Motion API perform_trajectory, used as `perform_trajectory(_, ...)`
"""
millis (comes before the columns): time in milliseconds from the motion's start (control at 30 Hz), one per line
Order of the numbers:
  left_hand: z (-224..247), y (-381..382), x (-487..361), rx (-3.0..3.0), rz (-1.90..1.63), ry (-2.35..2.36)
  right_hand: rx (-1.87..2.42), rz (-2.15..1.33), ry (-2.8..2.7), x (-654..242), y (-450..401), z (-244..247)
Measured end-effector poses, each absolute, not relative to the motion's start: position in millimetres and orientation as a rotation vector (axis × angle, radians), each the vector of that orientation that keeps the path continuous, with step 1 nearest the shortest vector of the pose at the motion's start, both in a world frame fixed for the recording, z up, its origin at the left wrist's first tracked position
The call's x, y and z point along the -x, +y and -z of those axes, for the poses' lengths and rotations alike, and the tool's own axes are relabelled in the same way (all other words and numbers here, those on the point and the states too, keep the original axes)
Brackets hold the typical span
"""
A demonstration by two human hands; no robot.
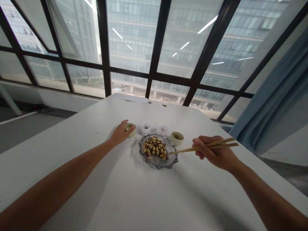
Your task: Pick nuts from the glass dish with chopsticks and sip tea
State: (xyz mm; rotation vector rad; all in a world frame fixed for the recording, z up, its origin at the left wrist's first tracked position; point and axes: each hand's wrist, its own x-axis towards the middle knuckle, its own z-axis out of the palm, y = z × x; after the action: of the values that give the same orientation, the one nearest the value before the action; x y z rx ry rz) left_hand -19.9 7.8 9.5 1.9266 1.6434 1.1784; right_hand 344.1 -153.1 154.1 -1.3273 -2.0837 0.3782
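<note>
My left hand (121,132) is closed around a small pale-green cup (130,134), which stands on the table, thumb on its near side and fingers behind. In my right hand (214,152) is a pair of wooden chopsticks (185,150), their tips reaching over the right part of a scalloped clear glass plate (156,162). Peanuts (157,149) mixed with dark slender pieces lie heaped on the plate's left and middle. Whether the tips pinch anything is too small to tell. A second pale-green cup (176,138) stands just right of the plate.
Behind the plate are two small white dishes, the left dish (145,128) with something dark inside and the right dish (162,130). Paper sheets (131,98) lie at the far edge of the white table (154,199). A blue curtain (276,89) hangs at right, beside large windows.
</note>
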Motion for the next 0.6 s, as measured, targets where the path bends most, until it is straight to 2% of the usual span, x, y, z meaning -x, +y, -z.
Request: perform_trajectory(600,-18,1,18,-1.939,-1.081,1.748,1.299,-0.452,-2.051,-342,-149,-153)
